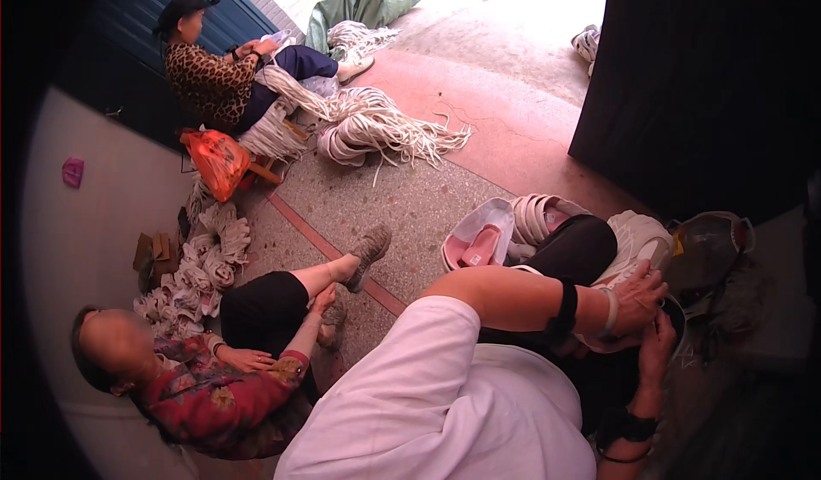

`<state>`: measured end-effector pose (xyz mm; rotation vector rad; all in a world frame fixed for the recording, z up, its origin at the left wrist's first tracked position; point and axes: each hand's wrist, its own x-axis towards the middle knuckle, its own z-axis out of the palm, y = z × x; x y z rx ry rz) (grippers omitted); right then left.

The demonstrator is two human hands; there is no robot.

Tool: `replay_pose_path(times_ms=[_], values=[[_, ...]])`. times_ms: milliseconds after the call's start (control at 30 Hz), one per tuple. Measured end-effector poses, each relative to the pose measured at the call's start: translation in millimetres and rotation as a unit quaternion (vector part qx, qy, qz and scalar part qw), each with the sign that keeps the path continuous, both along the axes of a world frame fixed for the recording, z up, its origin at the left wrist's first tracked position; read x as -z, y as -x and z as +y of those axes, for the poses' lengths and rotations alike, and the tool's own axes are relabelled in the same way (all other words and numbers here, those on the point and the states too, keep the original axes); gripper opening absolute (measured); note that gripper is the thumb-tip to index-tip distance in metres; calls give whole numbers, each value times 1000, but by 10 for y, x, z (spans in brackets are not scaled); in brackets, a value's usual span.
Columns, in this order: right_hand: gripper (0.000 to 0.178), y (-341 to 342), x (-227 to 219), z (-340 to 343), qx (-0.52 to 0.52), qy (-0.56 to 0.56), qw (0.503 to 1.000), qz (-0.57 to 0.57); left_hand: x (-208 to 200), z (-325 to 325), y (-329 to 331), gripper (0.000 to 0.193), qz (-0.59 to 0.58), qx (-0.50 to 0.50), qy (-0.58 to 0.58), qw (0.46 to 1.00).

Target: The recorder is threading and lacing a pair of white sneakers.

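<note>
My left hand is closed, its fingers bent against a pale shoe at my lap. Close below it, my right hand wraps round the same shoe near a dark rounded edge. My hands hide much of the shoe, and what the fingertips do is too small to tell. Dark bands circle both wrists. Over my dark-trousered knee, a white shoe box or tray holds pink insoles. Beside it lie nested pale shoe pieces.
A person in a floral top sits at left near piled pale bundles. Farther back, another in leopard print handles white laces by an orange bag. A green sack lies at the doorway. A dark basket stands right.
</note>
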<state>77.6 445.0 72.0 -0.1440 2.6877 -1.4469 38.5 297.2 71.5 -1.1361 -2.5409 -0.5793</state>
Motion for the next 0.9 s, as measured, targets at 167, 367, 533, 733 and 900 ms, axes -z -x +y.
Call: replay_pose_path(times_ms=[167, 367, 533, 733, 900], values=[[30, -1, -32, 11, 1, -14, 1000, 2, 66, 74, 13, 24, -35, -23, -13, 999], [31, 137, -64, -138, -11, 69, 997, -25, -81, -329, -36, 26, -131, -40, -69, 988], [33, 98, -90, -95, 26, 112, 992, -52, -88, -177, 64, 20, -154, -56, -50, 985], [38, 85, -145, -38, 31, 192, 974, -118, -65, -93, 64, 20, -136, -55, -30, 989], [39, 109, -55, 25, 11, 212, 970, -118, -62, -124, 15, 19, -144, -70, -54, 986]])
